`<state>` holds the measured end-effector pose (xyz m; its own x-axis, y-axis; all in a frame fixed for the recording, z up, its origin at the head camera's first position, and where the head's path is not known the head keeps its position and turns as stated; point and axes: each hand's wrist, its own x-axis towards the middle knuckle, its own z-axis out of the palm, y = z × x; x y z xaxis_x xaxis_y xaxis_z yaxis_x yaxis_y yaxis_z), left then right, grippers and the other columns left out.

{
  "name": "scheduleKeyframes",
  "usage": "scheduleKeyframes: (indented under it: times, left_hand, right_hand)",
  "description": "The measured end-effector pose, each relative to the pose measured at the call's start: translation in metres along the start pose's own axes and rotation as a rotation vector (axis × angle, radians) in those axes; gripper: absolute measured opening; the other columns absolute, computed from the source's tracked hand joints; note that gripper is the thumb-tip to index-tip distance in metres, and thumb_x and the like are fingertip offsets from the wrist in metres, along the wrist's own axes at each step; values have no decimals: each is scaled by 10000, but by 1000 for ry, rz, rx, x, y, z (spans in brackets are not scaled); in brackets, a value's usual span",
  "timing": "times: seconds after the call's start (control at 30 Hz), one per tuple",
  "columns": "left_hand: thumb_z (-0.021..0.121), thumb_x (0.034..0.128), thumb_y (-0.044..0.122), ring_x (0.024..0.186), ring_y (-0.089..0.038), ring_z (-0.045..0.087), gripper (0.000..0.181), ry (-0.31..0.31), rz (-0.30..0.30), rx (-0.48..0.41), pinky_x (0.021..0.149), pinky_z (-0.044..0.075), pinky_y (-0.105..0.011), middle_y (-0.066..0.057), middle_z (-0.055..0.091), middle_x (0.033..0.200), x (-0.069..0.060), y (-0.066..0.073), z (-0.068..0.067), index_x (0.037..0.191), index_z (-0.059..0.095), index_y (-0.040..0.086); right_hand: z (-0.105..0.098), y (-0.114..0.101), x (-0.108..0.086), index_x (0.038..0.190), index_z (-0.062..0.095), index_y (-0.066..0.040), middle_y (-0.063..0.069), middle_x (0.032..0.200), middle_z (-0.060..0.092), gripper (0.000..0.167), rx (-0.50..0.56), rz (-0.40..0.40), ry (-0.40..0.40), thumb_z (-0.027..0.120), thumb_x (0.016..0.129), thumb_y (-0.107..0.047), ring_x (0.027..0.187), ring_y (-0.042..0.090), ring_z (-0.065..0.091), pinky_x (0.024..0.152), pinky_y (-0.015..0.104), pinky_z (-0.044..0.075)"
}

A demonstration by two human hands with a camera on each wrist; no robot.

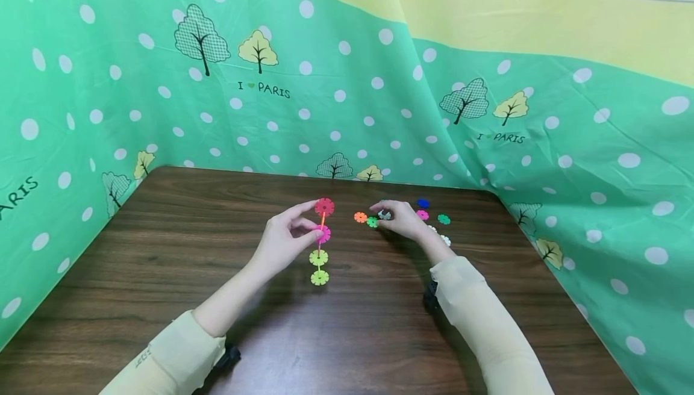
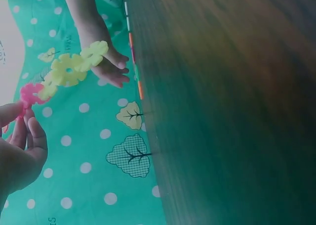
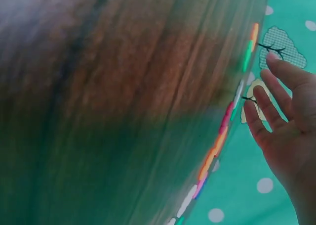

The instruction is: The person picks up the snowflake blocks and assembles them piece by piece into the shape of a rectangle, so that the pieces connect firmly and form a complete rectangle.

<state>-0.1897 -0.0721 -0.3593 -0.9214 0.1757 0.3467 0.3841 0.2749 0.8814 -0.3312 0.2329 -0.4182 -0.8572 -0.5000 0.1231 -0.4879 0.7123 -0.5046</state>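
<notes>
Nearest: two pale rolled sleeves, left [image 1: 179, 347] and right [image 1: 477, 311], each with something black at the cuff. Dark wood-grain table [image 1: 303, 347] underneath.

Left hand [image 1: 282, 244] grips a chain of flower-shaped discs [image 1: 318, 258], held up off the tabletop, roughly mid-table. Thumb and fingers pinch it at the pink disc [image 1: 326, 234]; the index finger reaches up to the red disc [image 1: 325, 207] on top. Below the pink one hang two lime discs, the upper and the lower [image 1: 320, 278]. Edge-on links join the flat discs, the top one orange. The left wrist view has the chain leaning out from the fingers, lime end farthest.

Right hand [image 1: 401, 217] is over the loose discs, fingers apart, nothing seen in its grasp; the right wrist view gives the fingers extended and spread. It's just beside a grey disc [image 1: 384, 215]; can't tell if the fingertips touch it. Left of that, a bright green disc [image 1: 372, 222] and an orange disc [image 1: 360, 217], side by side. Right of the hand: pink, blue [image 1: 423, 203], dark green [image 1: 444, 219] and white pieces [image 1: 446, 240], some partly hidden by the arm.

Farthest: green polka-dot cloth [image 1: 303, 94], printed trees, "PARIS" lettering, yellow upper band.
</notes>
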Motion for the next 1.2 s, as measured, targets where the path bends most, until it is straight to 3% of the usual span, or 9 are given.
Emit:
scheduleKeyframes:
  times: [0.1,0.27,0.53,0.77,0.97,1.2]
  left_hand:
    - [756,791,112,790,-116,674,558,-15,4,7,609,444,-242,0,728,817,4,-18,2,1307,555,179]
    - [758,786,95,751,-103,671,535,-30,33,28,669,506,-239,-3,724,804,8,-26,3,1283,568,139]
    - [777,761,70,751,-115,687,532,-62,94,56,712,544,-255,-15,726,786,14,-35,6,1255,582,85]
    - [786,757,100,836,-129,682,566,-78,73,139,749,503,-293,7,728,798,19,-45,9,1278,567,69]
    - [785,759,101,910,-159,669,632,-115,57,158,838,478,-385,29,728,792,22,-49,11,1331,516,103]
    - [765,778,83,833,-113,685,704,-166,66,131,867,493,-421,31,727,788,25,-53,10,1391,439,200]
  right_hand:
    - [3,1,3,1174,646,-55,89,1141,667,358,-26,18,-35,721,830,-116,991,251,616,862,421,498]
    - [6,1,4,1183,640,-61,84,1158,658,362,-43,45,-73,716,836,-130,996,236,610,867,406,497]
    - [6,-2,3,1129,662,-51,87,1089,675,320,-63,15,-46,721,818,-97,887,212,604,768,355,511]
    - [8,-2,7,1122,668,-78,69,1052,670,311,-85,67,-57,727,818,-99,899,211,599,793,377,508]
    - [9,-4,7,1094,679,-79,63,1051,672,295,-103,61,-40,739,805,-94,891,207,594,789,372,509]
    - [9,-8,5,1038,694,-66,77,983,630,290,-86,44,1,769,759,-42,855,214,569,740,350,501]
